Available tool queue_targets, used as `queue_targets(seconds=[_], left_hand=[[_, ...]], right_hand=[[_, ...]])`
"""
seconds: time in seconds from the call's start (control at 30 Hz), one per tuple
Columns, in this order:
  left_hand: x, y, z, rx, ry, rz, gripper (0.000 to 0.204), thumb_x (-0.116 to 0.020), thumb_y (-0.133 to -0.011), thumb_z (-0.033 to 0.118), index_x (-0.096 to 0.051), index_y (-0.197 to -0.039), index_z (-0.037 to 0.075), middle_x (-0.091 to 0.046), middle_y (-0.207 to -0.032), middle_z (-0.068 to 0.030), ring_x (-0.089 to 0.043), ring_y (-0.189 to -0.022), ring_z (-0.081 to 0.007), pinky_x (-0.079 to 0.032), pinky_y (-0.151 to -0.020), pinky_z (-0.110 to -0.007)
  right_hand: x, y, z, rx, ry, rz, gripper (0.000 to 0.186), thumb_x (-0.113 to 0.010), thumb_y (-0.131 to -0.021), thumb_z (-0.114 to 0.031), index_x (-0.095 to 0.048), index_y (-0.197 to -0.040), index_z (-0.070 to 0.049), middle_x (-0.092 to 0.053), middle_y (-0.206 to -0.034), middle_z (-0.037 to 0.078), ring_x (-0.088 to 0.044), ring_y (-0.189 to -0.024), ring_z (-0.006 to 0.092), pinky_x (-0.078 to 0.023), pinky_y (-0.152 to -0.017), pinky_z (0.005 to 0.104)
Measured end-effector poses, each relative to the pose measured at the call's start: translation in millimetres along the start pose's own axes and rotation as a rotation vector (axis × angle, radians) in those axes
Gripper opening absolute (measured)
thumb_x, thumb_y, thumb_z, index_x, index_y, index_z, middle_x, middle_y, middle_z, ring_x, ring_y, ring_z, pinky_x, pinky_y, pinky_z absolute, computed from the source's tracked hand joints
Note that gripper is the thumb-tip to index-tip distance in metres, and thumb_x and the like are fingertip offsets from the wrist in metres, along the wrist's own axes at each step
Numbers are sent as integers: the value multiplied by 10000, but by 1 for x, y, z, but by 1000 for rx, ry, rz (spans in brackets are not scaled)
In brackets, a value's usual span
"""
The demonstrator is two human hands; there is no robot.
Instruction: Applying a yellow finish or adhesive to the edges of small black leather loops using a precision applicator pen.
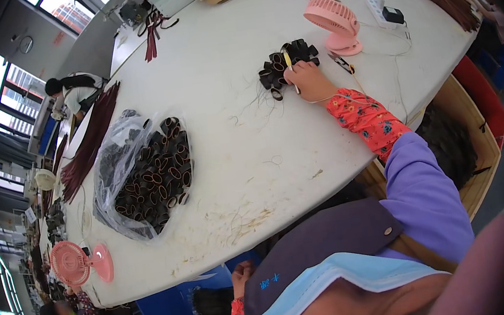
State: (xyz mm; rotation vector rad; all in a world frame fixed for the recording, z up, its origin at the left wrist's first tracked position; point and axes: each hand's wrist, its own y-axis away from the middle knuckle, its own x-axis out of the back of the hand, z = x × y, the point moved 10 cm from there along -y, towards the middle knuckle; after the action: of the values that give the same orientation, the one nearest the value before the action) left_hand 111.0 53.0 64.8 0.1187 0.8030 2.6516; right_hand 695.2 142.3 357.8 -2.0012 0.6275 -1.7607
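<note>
Tabletop [249, 136] first, and clock hours are from its middle. At about 8 o'clock a pink clip fan [70, 263] sits close to the left edge, so not much elbow room in that corner. Up at 9 to 10, maroon strips [90, 143] run along that same edge. Just right of them at 9 is a clear plastic bag [109, 175], mouth spread open, stuffed with dark loops [157, 175] with tan rims, some of them right at the opening.

Down at 7, past the near edge, there's a blue bin-like thing [164, 313] with dark shaggy stuff [213, 313] by it; can't tell if that's inside or beside. Left hand [241, 277] is at 6, off the table and against the apron [319, 243], fingers curled. Can't tell if it's gripping anything.

Middle is mostly bare, just loose threads and scraps, so loads of sliding room between the bag and the loose pile [276, 69] of the same loops at 1. Right hand [312, 81] is on that pile's right side, fingers pinched narrow around a yellow-and-white pen-like tool [288, 60]. Small snips [342, 63] and a second pink fan [336, 21] crowd it on the right. Over at 3, beyond the right edge, a wooden box [471, 108] holds a dark fibrous heap [449, 142].
</note>
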Motion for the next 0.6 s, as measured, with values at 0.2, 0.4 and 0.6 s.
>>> queue_targets(seconds=[0.2, 0.4, 0.6], left_hand=[[-137, 87, 267, -360, -20, -481, 399, -630, -869, 326, -551, -1062, -14, -627, -1060, -158, -618, -955, -246, -460, -875, -373], [-203, 6, 365, -710, -197, -362, 494, -624, -824, 81, -435, -1278, 33, -435, -1365, -153, -486, -1196, -239, -389, -973, -360], [-273, -52, 394, -895, -445, -335, 606, -716, -774, 141, -445, -1308, 50, -526, -1246, -118, -534, -1109, -193, -421, -919, -303]], right_hand=[[12, -17, -46, 76, -483, -57, 158, -575, -702, 20, -510, -811, -74, -532, -763, 77, -505, -803, 274, -408, -687, 369], [35, -39, -103, -4, -1022, -113, 134, -572, -765, 55, -506, -839, -35, -598, -850, 49, -547, -783, 137, -436, -743, 258], [51, -38, -135, 59, -1130, -116, 92, -599, -813, 5, -566, -895, -23, -623, -793, 44, -574, -718, 109, -464, -680, 251]])
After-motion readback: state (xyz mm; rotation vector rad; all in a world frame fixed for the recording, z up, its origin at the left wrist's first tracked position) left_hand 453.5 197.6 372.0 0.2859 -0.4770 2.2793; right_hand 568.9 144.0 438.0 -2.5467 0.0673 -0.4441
